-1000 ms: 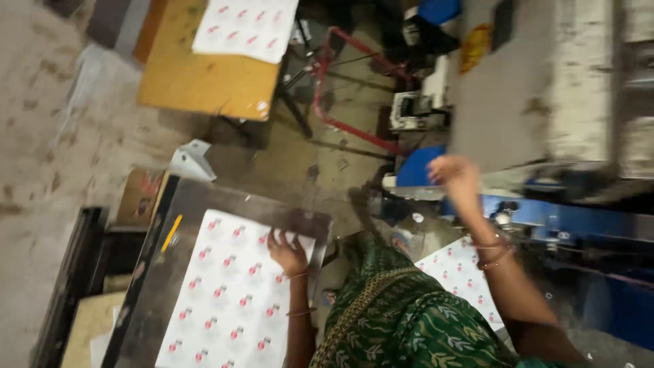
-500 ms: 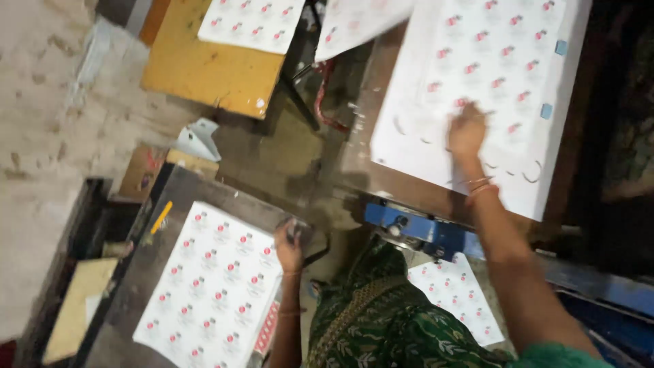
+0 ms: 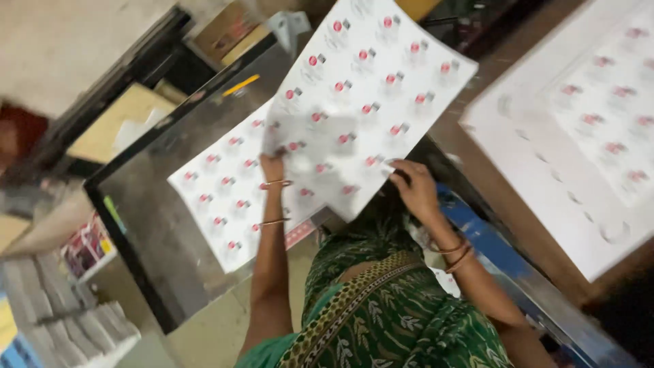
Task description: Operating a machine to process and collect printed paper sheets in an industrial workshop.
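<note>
Both hands grip the printed sheet (image 3: 368, 88): left hand (image 3: 272, 167) and right hand (image 3: 412, 187) pinching its lower edge; thin, floppy, best held by both edges.

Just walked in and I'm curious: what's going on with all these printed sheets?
A person in green patterned clothing holds a large white printed sheet, covered in rows of small red marks, in both hands. The left hand and the right hand grip its near edge, and it hangs in the air above a stack of similar sheets on a dark metal table. Another such sheet lies flat on a brown surface to the right.
</note>
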